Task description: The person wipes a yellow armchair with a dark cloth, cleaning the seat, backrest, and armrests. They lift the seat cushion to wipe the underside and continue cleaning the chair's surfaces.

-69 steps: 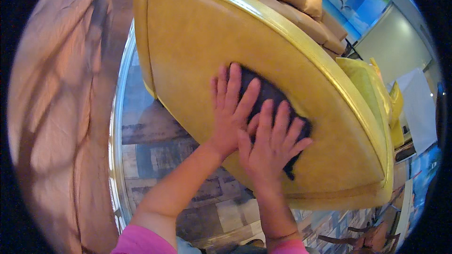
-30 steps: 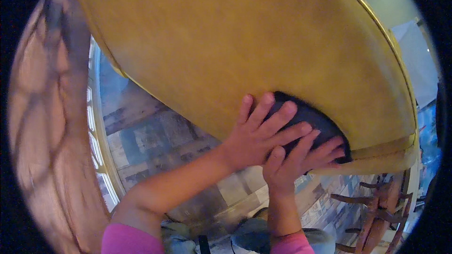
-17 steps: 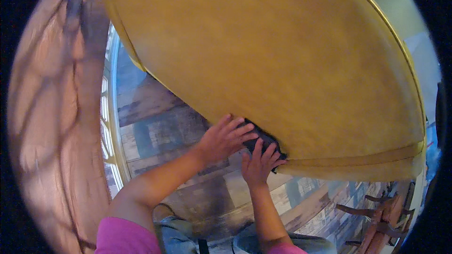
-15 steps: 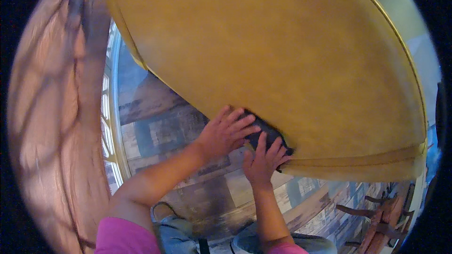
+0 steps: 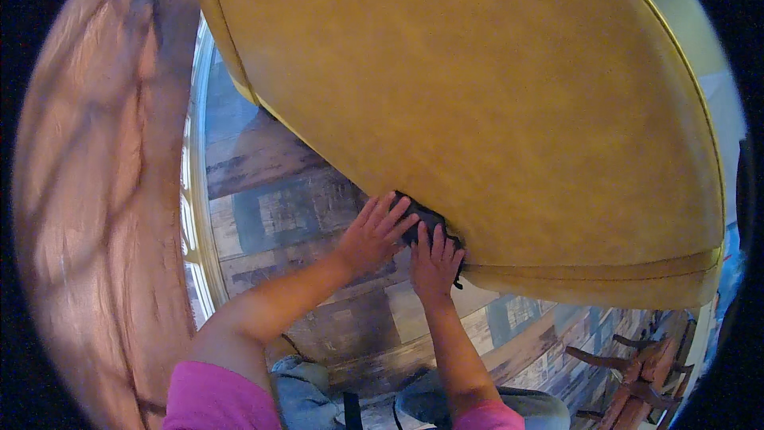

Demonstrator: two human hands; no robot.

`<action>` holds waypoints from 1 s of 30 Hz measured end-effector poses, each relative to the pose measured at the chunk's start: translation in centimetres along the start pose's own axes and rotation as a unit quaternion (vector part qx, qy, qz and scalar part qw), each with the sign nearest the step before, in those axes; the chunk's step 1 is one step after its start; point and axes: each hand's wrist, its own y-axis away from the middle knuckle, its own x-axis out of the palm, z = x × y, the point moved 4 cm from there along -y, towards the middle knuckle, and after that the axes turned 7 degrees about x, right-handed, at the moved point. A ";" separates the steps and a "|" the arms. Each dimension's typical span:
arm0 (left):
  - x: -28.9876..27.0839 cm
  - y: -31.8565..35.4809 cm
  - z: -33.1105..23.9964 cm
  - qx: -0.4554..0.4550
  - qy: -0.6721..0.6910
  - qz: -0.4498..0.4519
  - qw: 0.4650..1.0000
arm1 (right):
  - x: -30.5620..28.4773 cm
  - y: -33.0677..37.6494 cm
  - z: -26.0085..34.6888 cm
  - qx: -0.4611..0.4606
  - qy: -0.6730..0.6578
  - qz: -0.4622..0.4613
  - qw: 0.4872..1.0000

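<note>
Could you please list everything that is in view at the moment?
Large padded furniture piece: one, yellow, centre to upper right
Cloth: one, black, at the furniture's lower edge, under both hands
Curtain-like surface: one, reddish brown, far left
Trim: one strip, pale, beside that surface
Plank-patterned floor: one, mixed browns, greys and blues, below
Pronged stand: one, brown, lower right
Panel: one, pale, upper right; the rim beyond is too blurred to list
Trouser legs: two, blue, bottom
Sleeves: two, pink, bottom
Hands: two, bare, left and right, on the cloth
</note>
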 end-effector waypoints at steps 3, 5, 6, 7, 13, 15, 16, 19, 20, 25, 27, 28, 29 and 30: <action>-0.8 0.2 0.0 -0.037 0.018 0.037 0.998 | -1.5 -1.1 1.3 -0.018 -0.040 0.002 0.999; -2.1 -0.8 0.6 -0.062 -0.003 0.023 0.998 | -5.2 -3.1 2.1 0.018 -0.040 0.025 0.999; -3.1 -1.7 0.8 -0.048 -0.004 -0.003 0.999 | -6.3 -3.9 2.1 0.037 -0.037 0.038 0.998; -4.0 -2.6 1.2 -0.034 -0.003 -0.027 0.999 | -6.8 -4.3 2.0 0.028 -0.022 -0.004 0.999; -0.7 -0.4 0.8 -0.028 0.035 -0.048 0.998 | -3.6 -2.5 0.9 -0.035 0.053 -0.074 0.995; 1.6 2.0 0.9 -0.020 0.026 -0.007 0.999 | -0.9 -0.3 0.7 -0.043 0.040 -0.006 0.998; 2.3 3.1 1.3 -0.010 0.016 0.015 1.000 | 0.3 0.7 0.7 -0.048 0.033 0.027 0.998; 2.5 3.3 1.5 0.021 -0.048 0.058 0.997 | 1.5 1.9 0.5 -0.055 0.015 0.038 0.998; 2.4 3.2 1.5 0.031 -0.075 0.072 0.994 | 1.4 1.6 0.7 -0.052 -0.004 0.026 0.998; -2.3 0.4 3.9 -0.048 -0.008 0.000 0.999 | -3.1 -3.7 4.0 -0.019 -0.029 -0.015 0.999; -3.7 -0.6 4.2 -0.052 0.005 -0.045 0.998 | -5.2 -5.4 4.8 -0.011 -0.034 -0.024 0.999; -4.6 -1.0 4.4 -0.056 0.005 -0.048 0.997 | -5.7 -6.0 5.0 -0.010 -0.039 -0.032 0.999; -5.0 -1.2 4.5 -0.059 0.006 -0.051 0.997 | -5.5 -6.1 4.8 -0.011 -0.026 -0.024 0.999; -4.3 -1.1 4.4 -0.069 0.018 -0.055 0.996 | -4.8 -5.9 4.5 -0.012 -0.013 -0.016 1.000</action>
